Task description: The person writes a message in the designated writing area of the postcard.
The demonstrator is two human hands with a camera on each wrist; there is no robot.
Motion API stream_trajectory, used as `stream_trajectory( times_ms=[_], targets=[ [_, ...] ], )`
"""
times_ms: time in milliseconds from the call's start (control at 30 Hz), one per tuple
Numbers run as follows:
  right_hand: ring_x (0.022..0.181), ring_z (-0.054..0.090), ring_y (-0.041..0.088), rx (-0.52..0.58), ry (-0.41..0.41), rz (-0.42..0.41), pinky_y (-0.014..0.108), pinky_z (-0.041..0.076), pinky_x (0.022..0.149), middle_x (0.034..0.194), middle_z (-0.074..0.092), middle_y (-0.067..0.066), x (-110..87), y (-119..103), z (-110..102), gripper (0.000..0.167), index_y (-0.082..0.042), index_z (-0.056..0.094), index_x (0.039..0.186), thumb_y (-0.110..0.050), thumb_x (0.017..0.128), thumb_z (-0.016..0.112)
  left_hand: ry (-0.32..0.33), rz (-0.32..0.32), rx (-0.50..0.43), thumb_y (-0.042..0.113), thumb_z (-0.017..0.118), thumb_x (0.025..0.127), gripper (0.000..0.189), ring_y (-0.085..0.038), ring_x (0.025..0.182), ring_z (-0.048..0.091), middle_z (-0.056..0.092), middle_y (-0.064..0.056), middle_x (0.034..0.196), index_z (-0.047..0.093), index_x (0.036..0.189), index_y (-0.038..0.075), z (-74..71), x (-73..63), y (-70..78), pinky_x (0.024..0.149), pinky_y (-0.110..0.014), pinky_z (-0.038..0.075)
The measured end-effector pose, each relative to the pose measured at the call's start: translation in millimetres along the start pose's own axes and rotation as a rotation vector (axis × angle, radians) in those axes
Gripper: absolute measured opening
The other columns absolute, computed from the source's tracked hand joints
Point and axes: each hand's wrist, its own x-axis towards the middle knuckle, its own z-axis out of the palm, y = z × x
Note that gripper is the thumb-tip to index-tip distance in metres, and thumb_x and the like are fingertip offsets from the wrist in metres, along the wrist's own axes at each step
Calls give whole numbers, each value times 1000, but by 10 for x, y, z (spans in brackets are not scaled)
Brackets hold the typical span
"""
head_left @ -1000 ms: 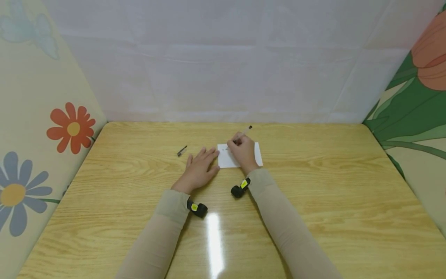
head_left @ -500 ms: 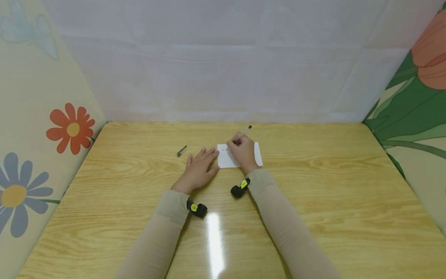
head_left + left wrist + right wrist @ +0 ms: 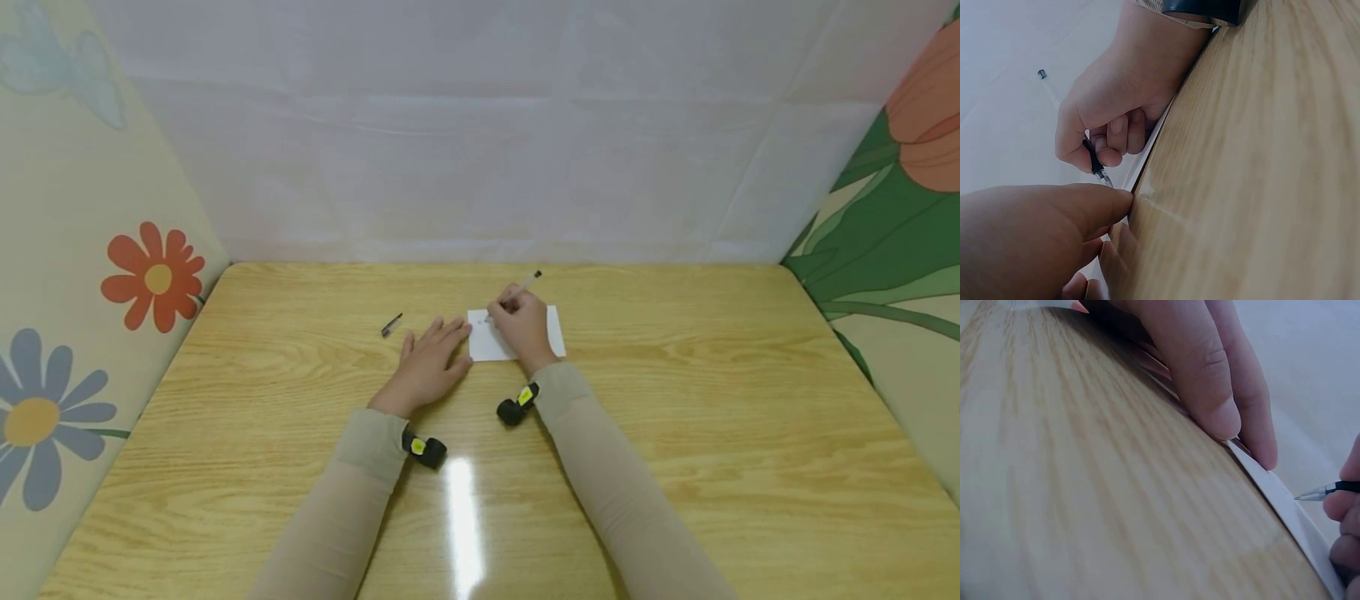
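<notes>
Right hand (image 3: pixel 522 329) pinched pen (image 3: pixel 528 284), tip by paper's (image 3: pixel 487 342) far left, far-middle of table (image 3: pixel 735 383). Left hand (image 3: pixel 429 364) lay flat at paper's left edge; neat strokes likely needed steady pressure there.

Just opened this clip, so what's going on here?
Someone appears to be writing. The right hand pinches a pen, its tip at a white sheet bearing small, unreadable marks. The left hand rests at the sheet's left edge. A pen cap lies apart on the table.
</notes>
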Motion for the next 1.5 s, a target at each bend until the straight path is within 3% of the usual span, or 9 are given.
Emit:
stream_trajectory(
  times_ms=[600,1500],
  targets=[
    [61,61,17,-12,-11,11,27,51,60,69,63,6,12,-7,2,16,-7,66,77,-7,93,62,10,10,-1,30,51,107,59,-36,155,7,21,-10,167,32,159,10,-42,-21,56,118,-68,-6],
    [58,60,14,-6,-1,0,26,49,56,66,63,4,10,19,6,14,-7,66,77,-9,91,64,0,2,1,32,51,107,60,-35,156,5,19,-8,168,31,160,11,-14,-5,27,118,-67,-8]
  ],
)
